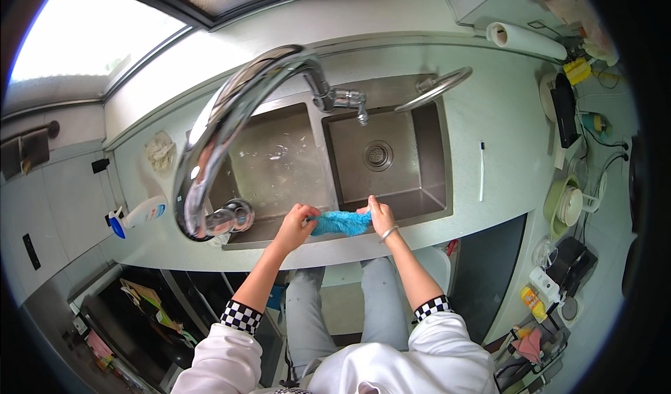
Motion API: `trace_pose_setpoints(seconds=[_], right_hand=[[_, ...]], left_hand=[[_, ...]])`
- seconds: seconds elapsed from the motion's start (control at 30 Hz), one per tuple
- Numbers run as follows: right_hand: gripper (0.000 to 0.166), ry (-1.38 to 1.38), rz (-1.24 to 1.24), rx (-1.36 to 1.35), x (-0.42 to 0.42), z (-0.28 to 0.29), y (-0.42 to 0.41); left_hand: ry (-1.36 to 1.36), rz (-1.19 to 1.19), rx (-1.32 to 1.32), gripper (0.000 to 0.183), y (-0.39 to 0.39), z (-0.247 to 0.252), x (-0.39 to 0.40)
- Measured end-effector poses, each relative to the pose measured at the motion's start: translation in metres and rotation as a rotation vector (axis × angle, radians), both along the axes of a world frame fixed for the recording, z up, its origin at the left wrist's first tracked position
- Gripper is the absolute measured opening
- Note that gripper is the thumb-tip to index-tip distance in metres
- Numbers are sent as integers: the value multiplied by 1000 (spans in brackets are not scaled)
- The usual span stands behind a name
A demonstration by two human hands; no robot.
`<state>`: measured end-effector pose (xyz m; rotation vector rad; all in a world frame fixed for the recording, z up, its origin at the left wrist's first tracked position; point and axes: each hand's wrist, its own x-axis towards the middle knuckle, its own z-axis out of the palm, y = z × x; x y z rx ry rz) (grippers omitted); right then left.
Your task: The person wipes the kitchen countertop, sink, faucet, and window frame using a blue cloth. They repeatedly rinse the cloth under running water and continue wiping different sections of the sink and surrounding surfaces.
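A bright blue fluffy cloth (341,223) is stretched between my two hands, over the front rim of a double steel sink (346,142). My left hand (297,227) grips its left end, and my right hand (380,217), with a bracelet at the wrist, grips the other end. Just beyond the cloth lie the two basins; water wets the left one, and the right one has a drain strainer (377,155). A large curved chrome faucet (230,100) arches over the left basin, close to the camera.
Right of the sink lies a white toothbrush (482,172). A spray bottle (137,216) and a crumpled whitish cloth (160,152) rest on the left counter. At the right are a paper towel roll (526,40), a green basin (555,205) with bowls and a yellow bottle (533,303).
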<state>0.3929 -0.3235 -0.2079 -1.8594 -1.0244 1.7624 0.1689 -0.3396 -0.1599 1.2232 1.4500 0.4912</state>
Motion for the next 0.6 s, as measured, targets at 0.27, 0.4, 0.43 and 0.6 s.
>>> trace_pose_setpoints(seconds=[0.27, 0.4, 0.43, 0.6], right_hand=[[42, 586, -775, -230, 89, 32, 24], [39, 623, -1094, -6, 148, 54, 62], [39, 508, -1203, 68, 166, 63, 82], [36, -14, -737, 857, 243, 69, 210]], left_hand=[[384, -213, 424, 13, 48, 5, 81], [346, -125, 314, 16, 68, 2, 113], [318, -112, 285, 18, 69, -1, 116], [258, -136, 94, 18, 59, -23, 129]])
